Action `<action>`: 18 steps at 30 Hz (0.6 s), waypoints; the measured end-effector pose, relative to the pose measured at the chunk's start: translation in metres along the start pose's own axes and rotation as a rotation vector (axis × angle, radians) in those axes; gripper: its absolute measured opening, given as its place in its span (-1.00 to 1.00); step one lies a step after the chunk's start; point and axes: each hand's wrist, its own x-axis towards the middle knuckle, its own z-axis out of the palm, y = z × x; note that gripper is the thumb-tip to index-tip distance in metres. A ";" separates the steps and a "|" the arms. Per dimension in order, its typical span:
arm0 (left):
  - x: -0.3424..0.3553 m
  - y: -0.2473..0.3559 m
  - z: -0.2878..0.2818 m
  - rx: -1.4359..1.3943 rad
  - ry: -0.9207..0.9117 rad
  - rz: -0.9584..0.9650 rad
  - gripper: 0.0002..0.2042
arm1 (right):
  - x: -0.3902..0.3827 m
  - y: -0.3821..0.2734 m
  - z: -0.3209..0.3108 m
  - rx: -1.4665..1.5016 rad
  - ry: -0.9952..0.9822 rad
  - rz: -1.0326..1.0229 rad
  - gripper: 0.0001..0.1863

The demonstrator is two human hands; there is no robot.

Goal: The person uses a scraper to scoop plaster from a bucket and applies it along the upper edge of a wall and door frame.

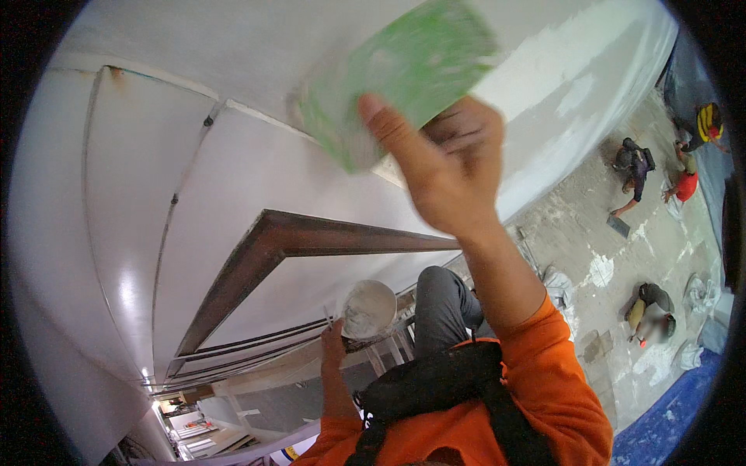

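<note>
While an orange sleeve (pixel 544 365) fills the near edge, the left hand (pixel 334 346) sits low at centre, closed around the rim of a white tub (pixel 369 308) smeared with plaster. Just right of the tub is a grey-trousered knee (pixel 439 299). Higher up, the right hand (pixel 451 167) is raised, fingers clamped on a blurred green trowel (pixel 396 74) pressed flat against the white wall (pixel 233 171). A brown frame (pixel 311 233) crosses the wall left of the arm. Far right, people (pixel 637 167) crouch on the floor (pixel 622 248).
</note>
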 end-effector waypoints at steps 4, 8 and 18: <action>0.005 0.008 0.004 -0.071 0.118 -0.264 -0.35 | -0.006 0.011 -0.030 0.031 0.114 -0.022 -0.91; 0.012 -0.030 -0.019 0.428 0.060 0.075 -0.37 | -0.030 0.042 -0.055 -0.335 -0.214 -0.445 -0.76; 0.004 0.003 0.009 0.114 0.071 0.044 -0.51 | 0.002 0.053 -0.070 -0.792 -0.593 -0.989 -0.63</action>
